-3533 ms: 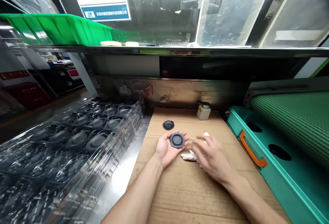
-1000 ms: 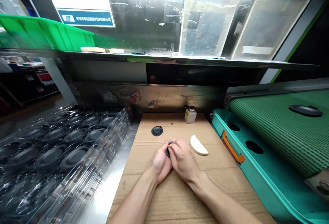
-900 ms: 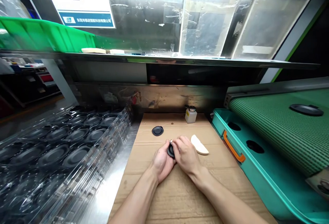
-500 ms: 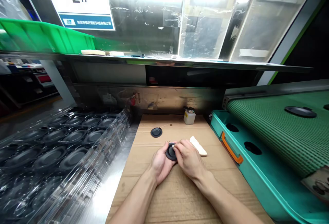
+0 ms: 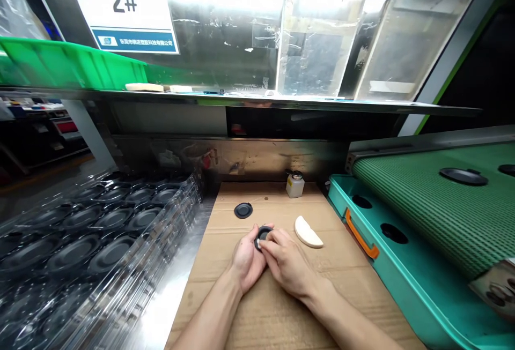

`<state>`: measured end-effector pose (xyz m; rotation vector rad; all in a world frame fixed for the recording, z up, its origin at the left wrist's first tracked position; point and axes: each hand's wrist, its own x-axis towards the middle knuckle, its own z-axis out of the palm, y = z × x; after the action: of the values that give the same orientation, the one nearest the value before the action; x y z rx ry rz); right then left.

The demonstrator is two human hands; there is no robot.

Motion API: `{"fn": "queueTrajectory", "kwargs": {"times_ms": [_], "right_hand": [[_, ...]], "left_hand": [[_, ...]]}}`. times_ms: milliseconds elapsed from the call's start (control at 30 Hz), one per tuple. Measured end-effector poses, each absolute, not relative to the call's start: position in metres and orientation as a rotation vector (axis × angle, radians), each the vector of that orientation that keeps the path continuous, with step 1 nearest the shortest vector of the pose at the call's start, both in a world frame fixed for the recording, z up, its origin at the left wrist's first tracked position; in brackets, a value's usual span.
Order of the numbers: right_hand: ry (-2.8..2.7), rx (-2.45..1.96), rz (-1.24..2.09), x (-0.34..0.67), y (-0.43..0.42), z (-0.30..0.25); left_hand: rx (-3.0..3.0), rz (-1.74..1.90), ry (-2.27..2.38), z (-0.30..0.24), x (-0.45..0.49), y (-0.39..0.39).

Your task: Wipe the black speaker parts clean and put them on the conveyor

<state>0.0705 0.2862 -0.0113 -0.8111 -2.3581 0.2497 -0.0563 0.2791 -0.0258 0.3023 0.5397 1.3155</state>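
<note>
Brown cardboard (image 5: 354,285) covers the worktop (image 5: 177,280), and I cradle a black round disc (image 5: 262,237) in a narrow grip just above it, my left hand (image 5: 246,261) underneath and my right hand (image 5: 289,267) pressing its edge. A folded white cloth (image 5: 308,232) lies just beside my right hand, and a second black disc (image 5: 243,210) sits farther ahead, near a small white bottle (image 5: 295,185).

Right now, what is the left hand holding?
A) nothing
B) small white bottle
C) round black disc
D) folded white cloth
C. The left hand cradles the round black disc against its palm, with the right hand's fingers on it; the folded white cloth and small white bottle sit apart on the cardboard.
</note>
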Motion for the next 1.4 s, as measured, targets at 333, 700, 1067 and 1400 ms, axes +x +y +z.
{"fn": "queueTrajectory", "kwargs": {"times_ms": [333, 700, 1067, 1400], "right_hand": [[-2.144, -1.087, 0.08, 0.074, 0.308, -0.016], [-2.092, -1.124, 0.153, 0.077, 0.307, -0.024], [-2.244, -0.915, 0.317, 0.058, 0.285, -0.023], [-2.23, -0.869, 0.393, 0.063, 0.298, -0.018]], "left_hand": [[0.444, 1.344, 0.54, -0.025, -0.047, 0.275], [0.338, 1.374, 0.56, -0.026, -0.052, 0.279], [0.238, 1.435, 0.601, -0.025, -0.057, 0.28], [0.307, 1.434, 0.595, -0.026, -0.053, 0.279]]}}
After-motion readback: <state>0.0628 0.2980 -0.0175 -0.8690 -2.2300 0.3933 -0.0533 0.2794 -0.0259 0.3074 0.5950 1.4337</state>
